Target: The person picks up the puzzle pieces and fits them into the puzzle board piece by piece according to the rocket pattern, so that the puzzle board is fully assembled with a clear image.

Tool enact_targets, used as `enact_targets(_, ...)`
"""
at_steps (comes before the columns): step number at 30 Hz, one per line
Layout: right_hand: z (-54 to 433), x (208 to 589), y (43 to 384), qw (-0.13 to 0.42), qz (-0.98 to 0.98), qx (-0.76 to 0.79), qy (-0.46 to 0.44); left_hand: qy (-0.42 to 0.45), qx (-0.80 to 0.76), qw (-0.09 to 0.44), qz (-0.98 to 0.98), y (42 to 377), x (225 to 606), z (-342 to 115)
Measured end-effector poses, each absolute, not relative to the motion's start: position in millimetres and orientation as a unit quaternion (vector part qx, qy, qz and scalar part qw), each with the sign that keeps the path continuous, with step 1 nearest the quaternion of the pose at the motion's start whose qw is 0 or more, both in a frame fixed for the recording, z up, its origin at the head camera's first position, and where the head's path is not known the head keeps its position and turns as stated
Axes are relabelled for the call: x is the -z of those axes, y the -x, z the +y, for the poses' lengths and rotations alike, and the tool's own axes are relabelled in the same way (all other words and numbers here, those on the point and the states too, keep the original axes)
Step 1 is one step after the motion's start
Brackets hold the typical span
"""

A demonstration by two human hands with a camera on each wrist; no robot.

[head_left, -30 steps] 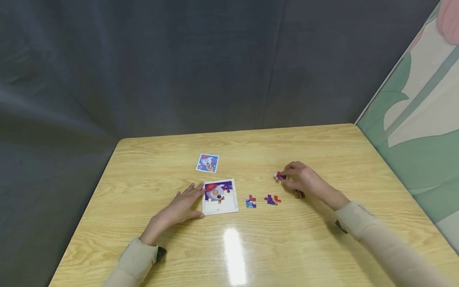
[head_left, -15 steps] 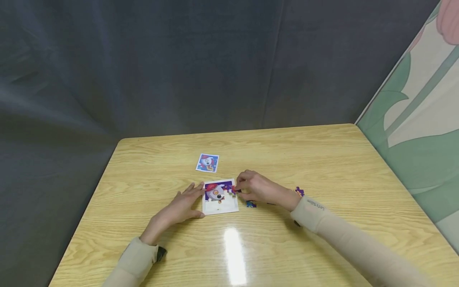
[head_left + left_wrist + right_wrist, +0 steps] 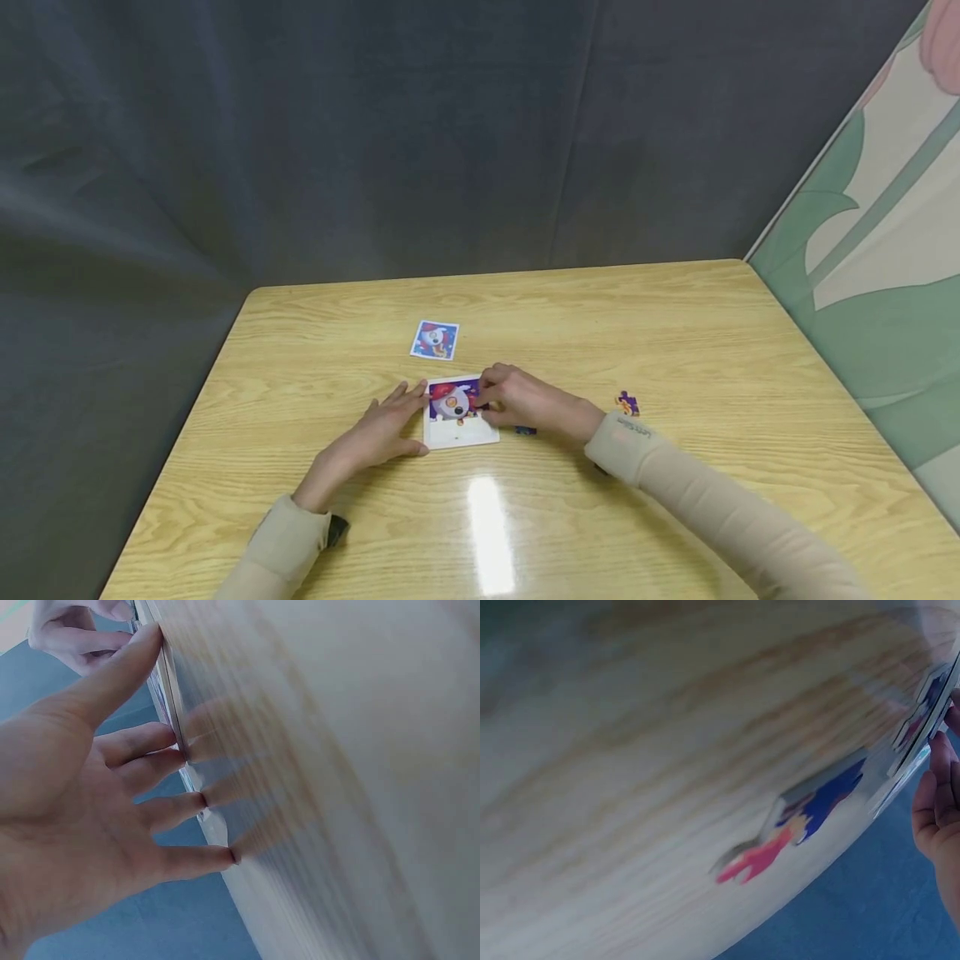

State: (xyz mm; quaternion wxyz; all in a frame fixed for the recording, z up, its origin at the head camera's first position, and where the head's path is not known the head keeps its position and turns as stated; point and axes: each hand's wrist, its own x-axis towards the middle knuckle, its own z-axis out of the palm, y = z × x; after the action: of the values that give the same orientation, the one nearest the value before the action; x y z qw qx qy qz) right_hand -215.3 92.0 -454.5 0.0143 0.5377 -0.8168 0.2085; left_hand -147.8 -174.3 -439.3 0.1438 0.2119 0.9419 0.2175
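Note:
A square puzzle board with a white border [image 3: 462,439] lies on the table, its upper part filled with a white cartoon animal in a red hat. My left hand [image 3: 381,429] rests at the board's left edge, fingers spread and thumb near the lower corner; in the left wrist view the straight fingertips reach the edge. Over the board's right side, my right hand [image 3: 525,400] pinches a red and purple puzzle piece [image 3: 476,407], mostly hidden by the fingers. A blue piece [image 3: 526,431] peeks out under this hand.
A purple and orange puzzle piece [image 3: 627,403] lies right of the right wrist. A small picture card [image 3: 434,340] sits behind the board. In the right wrist view a red and blue piece [image 3: 810,810] lies on the table. A dark curtain [image 3: 480,142] hangs behind.
My right hand has picked up the red and purple piece at the right and brought it left onto the board's right side. The left hand has stayed in place.

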Motion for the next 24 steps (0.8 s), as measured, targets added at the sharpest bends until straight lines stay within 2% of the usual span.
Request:
enact_targets(7, 90, 453, 211, 0.04, -0.819, -0.178, -0.544, -0.212, -0.216, 0.147, 0.942, 148, 438, -173)
enact_targets(13, 92, 450, 208, 0.033, -0.836, -0.161, -0.524, -0.208, -0.216, 0.147, 0.942, 148, 439, -175)
enact_targets(20, 108, 447, 204, 0.063, -0.866, -0.238, -0.435, -0.211, -0.22, 0.148, 0.941, 147, 440, -174)
enact_targets(24, 127, 446, 192, 0.033, -0.891, -0.239, -0.385, -0.208, -0.214, 0.147, 0.943, 149, 440, -175)
